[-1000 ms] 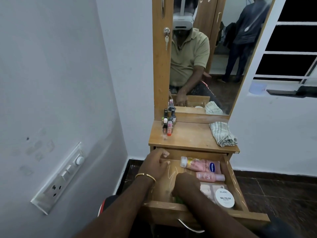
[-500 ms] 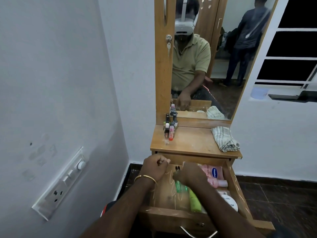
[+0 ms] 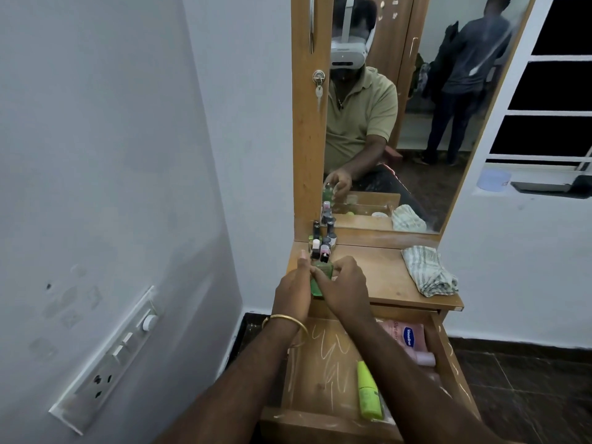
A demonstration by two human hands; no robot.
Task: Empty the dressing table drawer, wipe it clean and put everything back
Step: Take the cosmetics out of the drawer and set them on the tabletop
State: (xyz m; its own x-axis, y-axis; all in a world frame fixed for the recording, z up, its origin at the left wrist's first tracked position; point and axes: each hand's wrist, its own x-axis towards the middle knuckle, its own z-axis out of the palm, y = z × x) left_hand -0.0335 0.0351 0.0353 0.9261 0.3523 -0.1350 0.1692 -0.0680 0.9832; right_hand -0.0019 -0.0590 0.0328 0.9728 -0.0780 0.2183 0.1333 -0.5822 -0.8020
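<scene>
The dressing table's wooden drawer (image 3: 320,423) is pulled open below its top (image 3: 381,277). Over the top's front left corner my right hand (image 3: 346,291) grips a green bottle (image 3: 321,277). My left hand (image 3: 292,291) rests against the bottle's left side, thumb and fingers pointing up. Just behind them stands a cluster of small nail polish bottles (image 3: 324,240). In the drawer lie a lime-green tube (image 3: 368,394), a pink Vaseline bottle (image 3: 404,334) and a smaller pink bottle (image 3: 423,358); my right forearm hides the drawer's right front. A striped cloth (image 3: 427,272) lies bunched on the top's right side.
A mirror (image 3: 416,193) rises behind the top and reflects me and a person standing behind. A white wall with a switchboard (image 3: 109,354) closes in the left side. A window ledge (image 3: 541,187) is at right, dark floor tiles (image 3: 525,379) below.
My right hand lifted the green bottle out of the drawer up to the tabletop. My left hand left the drawer's back edge and rose beside it. The lime-green tube stayed in the drawer.
</scene>
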